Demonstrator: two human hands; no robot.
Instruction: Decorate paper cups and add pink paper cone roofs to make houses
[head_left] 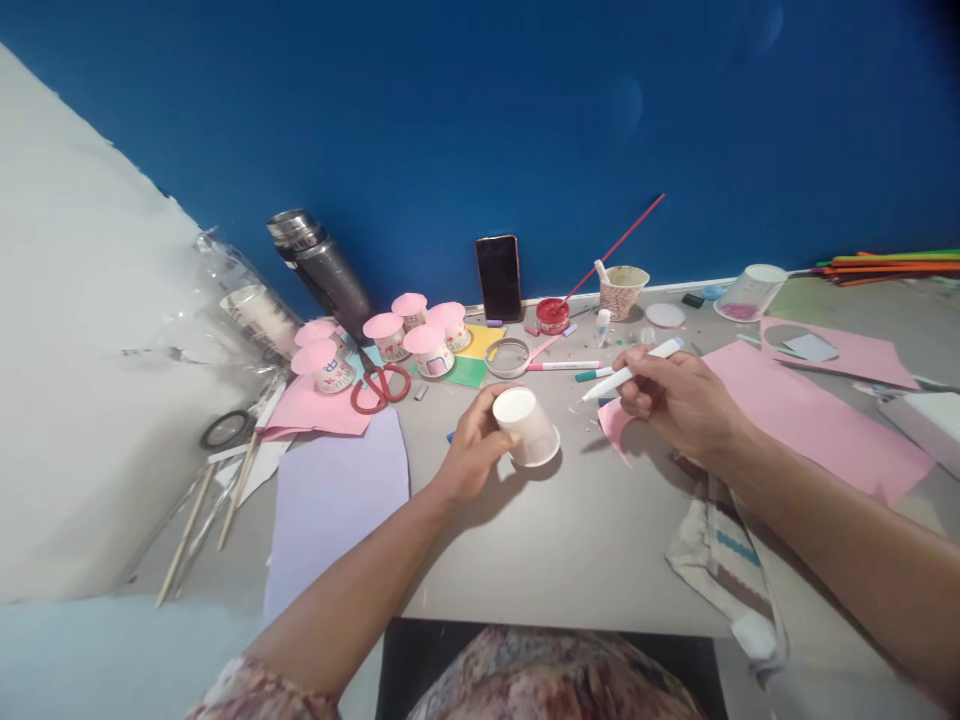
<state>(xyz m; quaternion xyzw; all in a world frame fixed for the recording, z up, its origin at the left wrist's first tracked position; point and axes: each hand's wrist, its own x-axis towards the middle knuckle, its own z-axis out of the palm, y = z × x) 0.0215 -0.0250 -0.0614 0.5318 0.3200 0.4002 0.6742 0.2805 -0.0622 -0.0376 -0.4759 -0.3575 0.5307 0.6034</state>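
My left hand [478, 445] is wrapped round the side of a plain white paper cup [534, 432], which is upside down over the grey table [540, 560] with its rim toward the table. To the right of it, my right hand [667, 395] grips a white marker [626, 372] with a pale lilac end. The marker's tip points down and left, toward the cup but apart from it. Several small decorated cups with round pink paper tops [429, 345] stand behind and to the left.
Red-handled scissors [381, 388], a lilac sheet [337, 500] and a dark flask [322, 270] are at the left. A phone [499, 280] leans on the blue wall. Pink paper [810, 410] and a cloth [724, 550] lie at the right; a red jar [553, 316] is at the back.
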